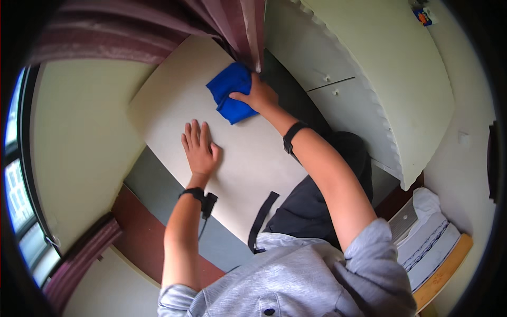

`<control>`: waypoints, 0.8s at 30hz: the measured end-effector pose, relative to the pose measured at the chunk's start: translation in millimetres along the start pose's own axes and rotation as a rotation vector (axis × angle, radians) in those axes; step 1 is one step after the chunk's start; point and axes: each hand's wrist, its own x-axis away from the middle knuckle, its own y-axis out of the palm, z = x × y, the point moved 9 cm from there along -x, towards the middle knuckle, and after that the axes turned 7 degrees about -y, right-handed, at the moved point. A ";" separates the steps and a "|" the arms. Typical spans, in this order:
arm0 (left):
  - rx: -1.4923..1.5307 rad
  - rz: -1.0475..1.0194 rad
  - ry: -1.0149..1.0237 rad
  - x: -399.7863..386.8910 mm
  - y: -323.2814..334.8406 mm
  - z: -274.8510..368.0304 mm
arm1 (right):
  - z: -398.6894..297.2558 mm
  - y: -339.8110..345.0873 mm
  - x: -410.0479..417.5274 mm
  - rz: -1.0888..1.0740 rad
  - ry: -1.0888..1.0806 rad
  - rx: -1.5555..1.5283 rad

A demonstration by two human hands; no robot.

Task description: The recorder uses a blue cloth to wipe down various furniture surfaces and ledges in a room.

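Observation:
A folded blue cloth (231, 89) lies on a pale, smooth tabletop (245, 158) near its far end. My right hand (259, 95) grips the cloth's right side, the thumb across its top and the other fingers largely hidden from view. Palm down on the same surface, my left hand (200, 152) rests nearer to me with its fingers slightly spread and holds nothing. Black bands circle both wrists, and the left one carries a small black device (208, 205) with a cable.
Mauve curtains (237, 27) hang by the table's far end. White cabinet doors (336, 85) under a scalloped cover stand to the right. On the left are a wall (95, 119) and a window (16, 190). A wood-edged bed or seat with folded fabric (425, 245) is at lower right.

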 end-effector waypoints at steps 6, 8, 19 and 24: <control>0.016 0.104 -0.009 6.5 -7.7 -6.9 | 19.2 -3.3 105.6 -0.164 0.153 0.222; 0.031 0.141 0.016 4.6 -8.8 0.7 | 21.8 -2.3 137.3 -0.188 0.199 0.469; 0.407 0.370 -0.001 48.9 -51.6 70.7 | -12.2 74.3 204.1 -0.397 -0.071 0.071; 0.047 -0.003 0.161 141.3 -1.6 58.1 | -20.0 89.3 216.6 -0.539 -0.289 0.120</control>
